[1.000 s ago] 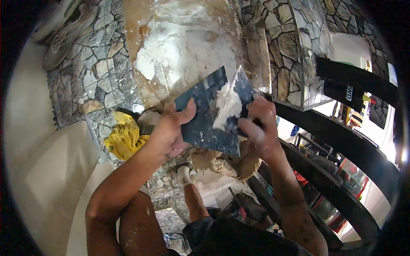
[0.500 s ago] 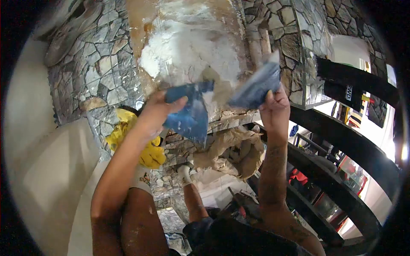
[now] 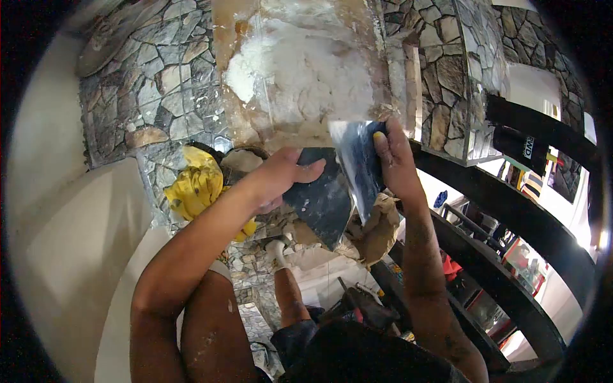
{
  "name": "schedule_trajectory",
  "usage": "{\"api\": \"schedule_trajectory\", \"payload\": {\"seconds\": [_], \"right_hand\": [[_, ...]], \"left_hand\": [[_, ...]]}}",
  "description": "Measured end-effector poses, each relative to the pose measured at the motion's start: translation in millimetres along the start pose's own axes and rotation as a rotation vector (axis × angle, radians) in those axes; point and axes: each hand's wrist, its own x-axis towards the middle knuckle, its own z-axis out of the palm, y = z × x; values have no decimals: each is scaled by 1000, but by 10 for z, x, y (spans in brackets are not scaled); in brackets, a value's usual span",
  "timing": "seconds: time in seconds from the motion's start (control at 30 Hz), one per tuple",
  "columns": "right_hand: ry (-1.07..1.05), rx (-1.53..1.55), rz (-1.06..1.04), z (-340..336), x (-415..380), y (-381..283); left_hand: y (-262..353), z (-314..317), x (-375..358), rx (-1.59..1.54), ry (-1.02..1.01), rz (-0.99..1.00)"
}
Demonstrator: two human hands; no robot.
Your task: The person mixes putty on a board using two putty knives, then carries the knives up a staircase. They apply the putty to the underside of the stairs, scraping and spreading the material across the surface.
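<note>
My left hand [image 3: 281, 175] grips a dark blue-grey flat sheet [image 3: 317, 198], thumb on top, its pointed corner hanging down and white specks on its face. In my right hand [image 3: 397, 163] is a second flat sheet [image 3: 359, 163], bluish and shiny, held by its right edge and tilted. The two sheets overlap in this view, with their edges close together. Beyond them lies a brown board [image 3: 223, 29] spread with white powder [image 3: 313, 70], heaped whiter at its left. Both sheets are just this side of the board's near end.
A yellow bundle [image 3: 195, 185] lies left of my left forearm. Below the sheets sits a crumpled brown paper bag [image 3: 380, 236]. Black curved rails [image 3: 504, 210] run along the right, with items beyond. Stone-patterned tiles [image 3: 159, 83] cover the surface at left.
Both hands have drawn closer together and the sheets now overlap. They have moved from over the powder to this side of it. The view has shifted slightly.
</note>
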Motion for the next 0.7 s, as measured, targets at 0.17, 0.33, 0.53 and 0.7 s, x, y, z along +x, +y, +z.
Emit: {"api": "schedule_trajectory", "payload": {"seconds": [0.17,0.33,0.53,0.7], "right_hand": [[-125,-103,87,-128,-131,-2],[-192,-96,182,-165,-304,338],[-188,97,171,-157,-519,575],[-104,698,115,61,-735,1034]], "left_hand": [[-1,-11,-26,25,-25,-56],[-31,-13,-67,-166,-26,-166],[-179,-23,-1,-404,47,-108],[52,-69,-101,-388,120,95]]}}
